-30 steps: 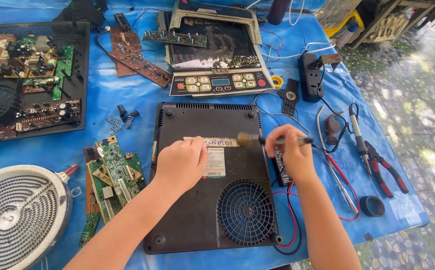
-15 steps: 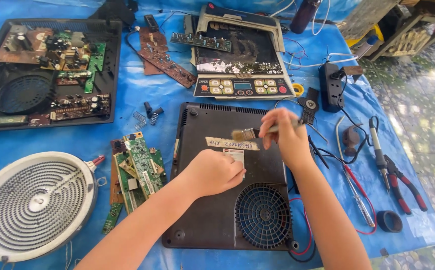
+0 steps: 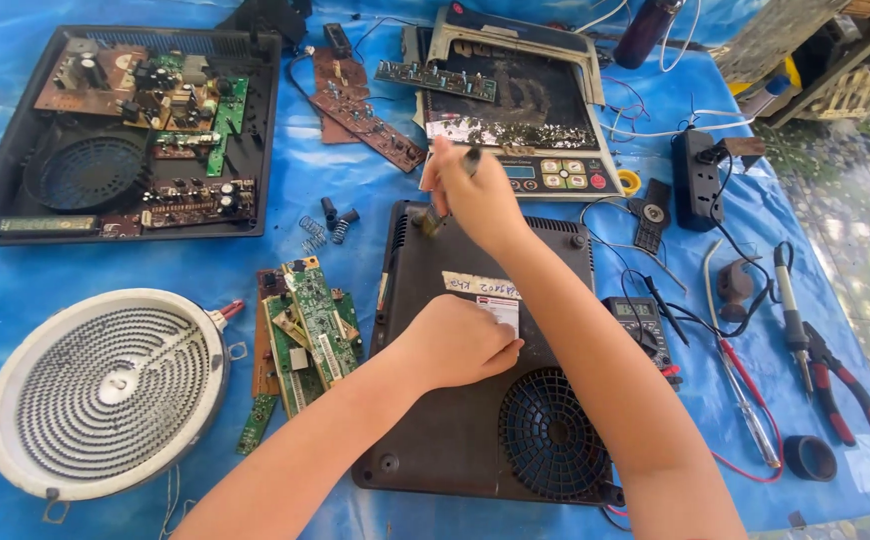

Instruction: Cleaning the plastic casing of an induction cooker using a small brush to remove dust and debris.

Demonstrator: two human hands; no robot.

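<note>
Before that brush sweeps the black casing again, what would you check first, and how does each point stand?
1. Small paintbrush gripped in the right hand: ok.
2. Bristles on the upturned black plastic cooker casing, near its top left corner: ok.
3. Left hand flat on the casing, steadying it by the white label: ok.
4. Round fan grille uncovered by either arm: ok.
5. Stacked green circuit boards lie very close to the casing's left edge: not ok, dust may land there.
6. Dust left on the casing: cannot tell.
</note>
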